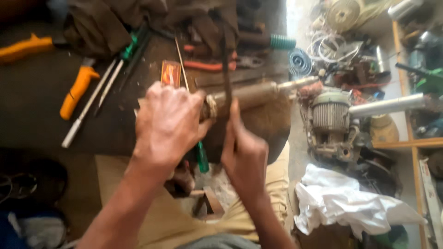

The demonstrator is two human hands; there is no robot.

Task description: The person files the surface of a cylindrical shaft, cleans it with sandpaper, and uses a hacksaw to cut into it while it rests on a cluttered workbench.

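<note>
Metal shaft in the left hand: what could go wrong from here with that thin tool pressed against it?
1. The thin dark tool in the right hand could slip off the round metal shaft toward the left hand gripping right beside it.
2. The shaft overhangs the dark work surface; only the left hand steadies it, so it may roll or twist.

1. Both forearms are bare; no sleeves show.
2. The left hand [168, 122] and the right hand [244, 159] wear no gloves or rings.
3. The person wears khaki trousers [175, 221].
</note>
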